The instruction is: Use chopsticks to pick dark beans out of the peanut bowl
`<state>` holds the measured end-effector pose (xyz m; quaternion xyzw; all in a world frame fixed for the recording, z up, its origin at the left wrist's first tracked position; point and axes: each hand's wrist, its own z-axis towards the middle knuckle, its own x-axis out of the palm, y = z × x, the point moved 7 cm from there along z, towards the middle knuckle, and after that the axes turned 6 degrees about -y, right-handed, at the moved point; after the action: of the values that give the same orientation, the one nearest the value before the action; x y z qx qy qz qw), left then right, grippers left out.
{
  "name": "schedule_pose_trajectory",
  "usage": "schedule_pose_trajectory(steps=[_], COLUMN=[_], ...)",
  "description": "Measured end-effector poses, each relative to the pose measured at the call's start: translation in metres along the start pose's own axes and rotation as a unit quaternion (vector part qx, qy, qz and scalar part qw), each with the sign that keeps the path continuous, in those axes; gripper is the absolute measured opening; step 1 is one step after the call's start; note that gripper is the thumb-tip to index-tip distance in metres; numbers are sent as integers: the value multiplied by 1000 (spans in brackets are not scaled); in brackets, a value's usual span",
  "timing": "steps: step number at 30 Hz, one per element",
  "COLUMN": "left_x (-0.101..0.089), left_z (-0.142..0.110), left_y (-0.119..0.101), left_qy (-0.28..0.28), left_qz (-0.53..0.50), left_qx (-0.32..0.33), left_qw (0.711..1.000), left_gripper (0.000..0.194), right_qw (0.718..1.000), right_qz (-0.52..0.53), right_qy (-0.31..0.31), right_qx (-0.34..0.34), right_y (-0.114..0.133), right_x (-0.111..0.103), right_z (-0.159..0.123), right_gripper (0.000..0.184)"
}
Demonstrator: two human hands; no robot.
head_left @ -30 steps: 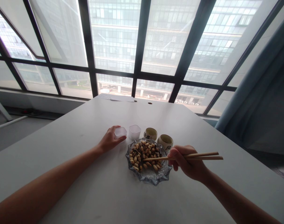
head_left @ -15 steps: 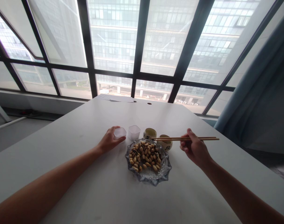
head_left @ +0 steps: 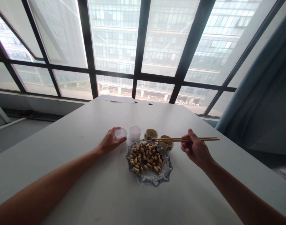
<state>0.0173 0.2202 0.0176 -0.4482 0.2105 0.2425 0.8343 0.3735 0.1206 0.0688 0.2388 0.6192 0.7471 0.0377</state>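
A scalloped glass dish (head_left: 149,176) of mixed nuts and seeds (head_left: 146,156) sits on the white table (head_left: 91,125). Behind it stand two small clear plastic cups (head_left: 135,132) and two ceramic cups (head_left: 150,133). My left hand (head_left: 109,141) is wrapped round the leftmost plastic cup (head_left: 120,133). My right hand (head_left: 196,149) grips a pair of wooden chopsticks (head_left: 173,139) held level. Their tips hover over the right ceramic cup (head_left: 167,143), near the left one. Whether anything is pinched in the tips is too small to tell.
Papers (head_left: 117,98) lie at the table's far edge by a cable hole (head_left: 150,104). Large dark-framed windows rise behind. A blue curtain (head_left: 257,93) hangs at the right.
My right hand lifted the chopsticks out of the dish and carried them back and up over the ceramic cups. The left hand stayed on the plastic cup.
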Motion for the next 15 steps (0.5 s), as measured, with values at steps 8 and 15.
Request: schedule_pose_trajectory(steps=[8,15], left_x=[0,-1], left_z=[0,0], left_y=[-2,-3], left_qy=[4,-3], left_qz=[1,-7], left_qx=[-4,8], left_qw=[1000,1000], left_gripper=[70,66], right_qw=[1000,1000], right_qz=[3,-5], right_qy=[-19,-11], right_qx=[-10,-14], right_y=[-2,-3], right_x=[-2,-2], right_z=[2,2], right_gripper=[50,54])
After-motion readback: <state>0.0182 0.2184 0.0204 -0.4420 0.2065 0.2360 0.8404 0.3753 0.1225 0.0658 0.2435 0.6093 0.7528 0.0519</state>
